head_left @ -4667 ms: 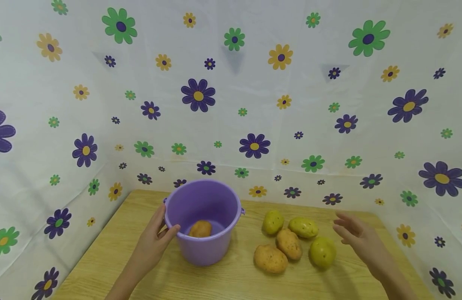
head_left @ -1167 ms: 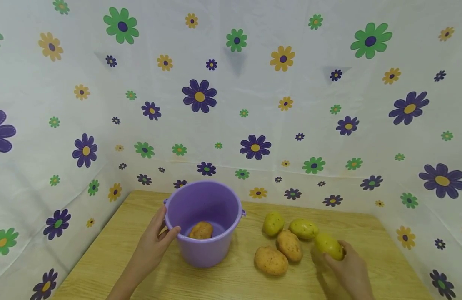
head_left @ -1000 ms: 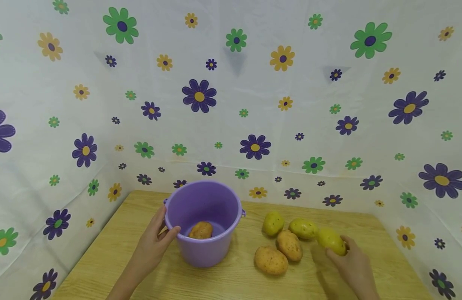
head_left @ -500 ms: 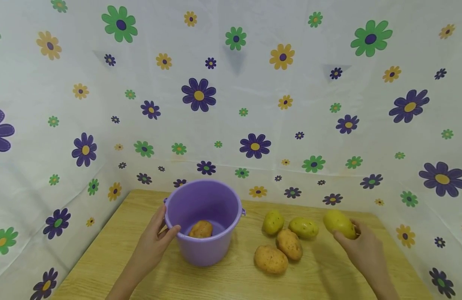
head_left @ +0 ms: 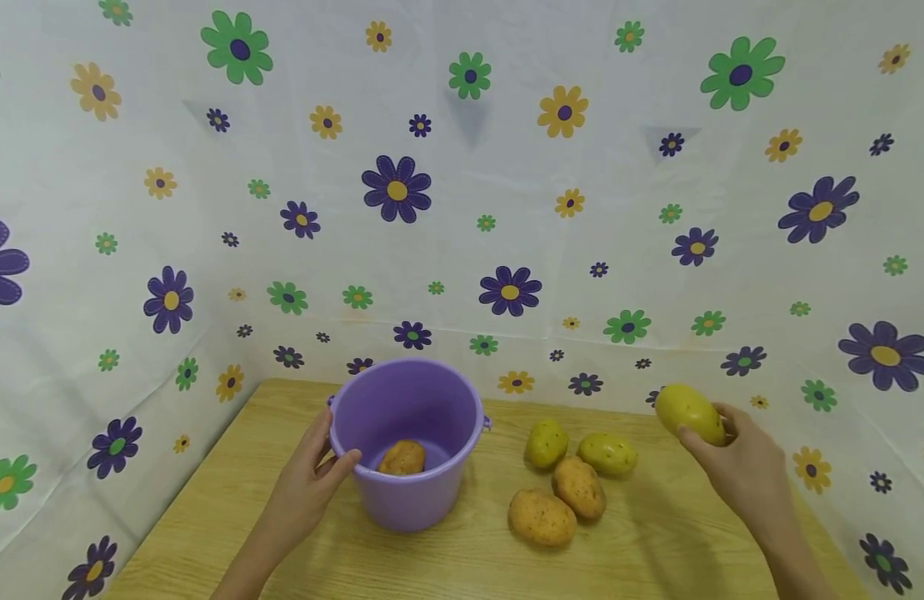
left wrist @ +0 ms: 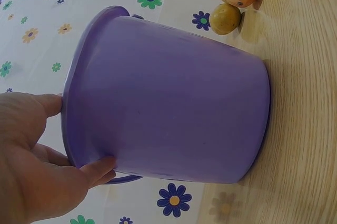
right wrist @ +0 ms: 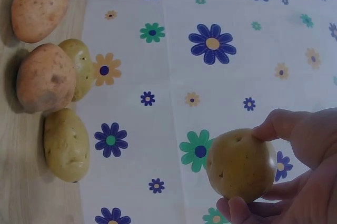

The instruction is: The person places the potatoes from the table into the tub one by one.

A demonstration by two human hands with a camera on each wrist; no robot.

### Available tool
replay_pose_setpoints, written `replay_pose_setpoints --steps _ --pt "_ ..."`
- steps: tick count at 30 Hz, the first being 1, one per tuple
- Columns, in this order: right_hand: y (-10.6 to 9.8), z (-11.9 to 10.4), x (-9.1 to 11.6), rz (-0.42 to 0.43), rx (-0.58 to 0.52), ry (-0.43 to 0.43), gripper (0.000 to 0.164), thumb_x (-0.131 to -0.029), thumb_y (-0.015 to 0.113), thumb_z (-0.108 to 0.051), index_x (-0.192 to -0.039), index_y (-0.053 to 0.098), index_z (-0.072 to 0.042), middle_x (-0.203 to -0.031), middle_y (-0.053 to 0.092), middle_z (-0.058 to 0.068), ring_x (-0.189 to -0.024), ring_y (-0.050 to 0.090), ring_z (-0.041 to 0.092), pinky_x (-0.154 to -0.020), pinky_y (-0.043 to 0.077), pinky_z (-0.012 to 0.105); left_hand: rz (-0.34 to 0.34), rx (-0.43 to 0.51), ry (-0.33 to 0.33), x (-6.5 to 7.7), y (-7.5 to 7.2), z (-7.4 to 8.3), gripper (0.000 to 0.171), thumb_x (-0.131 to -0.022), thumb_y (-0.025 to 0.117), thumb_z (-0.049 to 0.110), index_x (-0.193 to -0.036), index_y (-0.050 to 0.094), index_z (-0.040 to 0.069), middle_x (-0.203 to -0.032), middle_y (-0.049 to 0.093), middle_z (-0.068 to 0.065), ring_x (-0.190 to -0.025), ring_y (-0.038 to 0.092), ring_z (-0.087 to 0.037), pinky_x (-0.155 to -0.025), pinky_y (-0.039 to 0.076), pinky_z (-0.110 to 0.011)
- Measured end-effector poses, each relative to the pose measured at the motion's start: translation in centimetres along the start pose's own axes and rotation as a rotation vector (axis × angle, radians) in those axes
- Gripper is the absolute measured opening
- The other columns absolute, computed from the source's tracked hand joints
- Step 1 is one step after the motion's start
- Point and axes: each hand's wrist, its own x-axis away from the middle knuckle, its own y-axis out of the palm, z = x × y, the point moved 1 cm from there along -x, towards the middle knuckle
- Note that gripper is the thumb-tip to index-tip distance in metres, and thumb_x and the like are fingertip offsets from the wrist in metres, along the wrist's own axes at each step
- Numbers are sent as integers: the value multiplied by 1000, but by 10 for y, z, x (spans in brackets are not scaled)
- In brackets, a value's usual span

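Observation:
In the head view, a purple bucket (head_left: pixel 412 500) stands upright on the left half of the table, with one brown potato (head_left: pixel 402 457) inside. My left hand (head_left: pixel 306 482) grips its rim on the near left side, thumb over the edge. In the left wrist view, fingers (left wrist: pixel 97 170) of that hand press the outer wall. My right hand (head_left: pixel 750 467) holds a yellow-green potato (head_left: pixel 686 412) raised above the right part of the table. The right wrist view has this held potato (right wrist: pixel 242 165) between the thumb and curled fingers.
Between bucket and right hand lie two yellow-green potatoes, one left (head_left: pixel 546 443) and one right (head_left: pixel 608 454), and two brown ones, one nearer (head_left: pixel 541 517) and one farther (head_left: pixel 578 487). Flower-patterned cloth (head_left: pixel 462 250) encloses the wooden table (head_left: pixel 462 575) behind and at both sides.
My right hand took the yellow-green potato from the right of the group, lifted it and carried it up and to the right. The left hand and bucket have stayed in place.

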Motion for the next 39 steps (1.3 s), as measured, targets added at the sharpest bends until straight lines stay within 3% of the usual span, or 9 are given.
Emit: replay_pose_setpoints --steps 4,15,22,26,33,39 --pt "-3 -4 0 3 -4 -11 80 -100 67 -39 -146 38 18 -131 53 46 -100 65 50 -69 62 46 0 8 17 -1 1 -1 78 -105 63 13 -163 14 -3 -170 11 -24 -150 25 -47 -115 38 -35" --pt "-2 -9 1 -34 -7 -8 82 -101 66 -42 -149 35 16 -134 51 45 -104 64 50 -71 63 47 -9 29 16 -1 0 -2 80 -105 64 19 -164 13 -1 -170 8 -23 -151 23 -46 -115 37 -35" --pt "4 -18 1 -66 -33 -33 82 -100 66 -42 -150 35 15 -136 51 44 -104 64 47 -71 60 38 -12 29 7 0 0 -1 80 -105 63 18 -164 12 -2 -170 8 -23 -151 23 -47 -115 36 -35" --pt "9 -26 2 -78 -53 -63 82 -100 66 -41 -150 34 16 -136 50 45 -106 65 48 -71 62 39 -13 26 8 0 0 0 79 -105 63 17 -164 13 -2 -170 8 -23 -151 23 -47 -115 37 -35" --pt "22 -46 4 -39 -79 -136 74 -99 70 -36 -146 43 14 -129 59 39 -98 67 40 -66 57 28 -8 13 14 0 0 -1 78 -105 63 16 -164 15 0 -170 9 -21 -151 24 -45 -115 37 -35" --pt "32 -67 7 -68 -121 -161 70 -98 72 -32 -146 45 11 -128 61 35 -99 67 36 -71 58 30 -5 10 22 -1 0 -1 78 -105 64 16 -164 16 0 -170 11 -22 -151 26 -46 -115 38 -36"
